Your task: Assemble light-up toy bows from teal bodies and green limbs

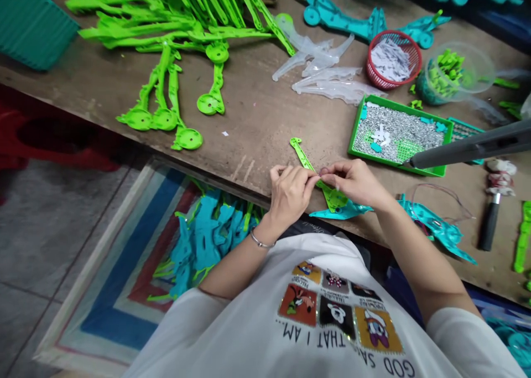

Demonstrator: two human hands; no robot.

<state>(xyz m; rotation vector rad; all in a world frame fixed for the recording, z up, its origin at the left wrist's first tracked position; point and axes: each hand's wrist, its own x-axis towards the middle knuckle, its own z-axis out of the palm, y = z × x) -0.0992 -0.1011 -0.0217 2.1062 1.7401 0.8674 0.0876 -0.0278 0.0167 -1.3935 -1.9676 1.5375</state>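
My left hand [291, 194] is closed, its thumb and forefinger pinched together at the table's front edge. My right hand [354, 183] is pinched too, and its fingertips meet those of the left. Whatever small piece sits between the fingertips is too small and covered to name. Beneath both hands lies a bright green long plastic part [305, 155], its narrow end pointing away from me and its wide end towards me. A turquoise plastic part [346, 211] rests by that wide end, partly hidden under my right hand.
A green tray [400, 165] of small metal pieces stands right of my hands, with a grey pen-like tool [468, 148] above it. Behind are a red basket [373, 71], a clear tub [477, 62] and translucent parts [327, 84]. Green parts [166, 32] are heaped left; a black-handled tool [489, 223] lies right.
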